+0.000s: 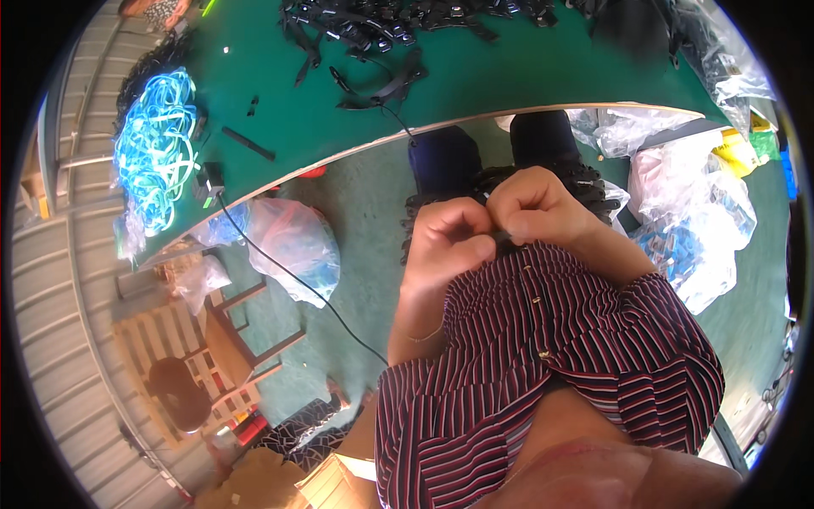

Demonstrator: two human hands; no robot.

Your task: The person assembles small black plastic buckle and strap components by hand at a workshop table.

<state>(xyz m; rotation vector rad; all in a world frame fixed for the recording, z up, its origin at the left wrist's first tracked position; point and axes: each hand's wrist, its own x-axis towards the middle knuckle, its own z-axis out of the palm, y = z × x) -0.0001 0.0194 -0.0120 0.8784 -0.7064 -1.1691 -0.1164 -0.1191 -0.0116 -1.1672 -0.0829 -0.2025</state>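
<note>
Close together over my lap, my left hand (449, 242) and my right hand (543, 208) are both closed, thumbs and fingers pinched. A sliver of something dark shows between the fingertips, but its kind is hidden by them. Behind and beside the hands, black straps (595, 188) lie bunched across my lap. On the green table in front of me rest a few loose black straps (394, 85), apart from a large heap of black straps with buckles (398, 24) farther back.
The green table's (322, 127) curved edge runs across in front of me. At its left end lie a bundle of light-blue cords (159, 140) and a small black box (209, 181) with a trailing cable. Filled plastic bags (292, 250) stand on the floor, with more bags (691, 212) at right.
</note>
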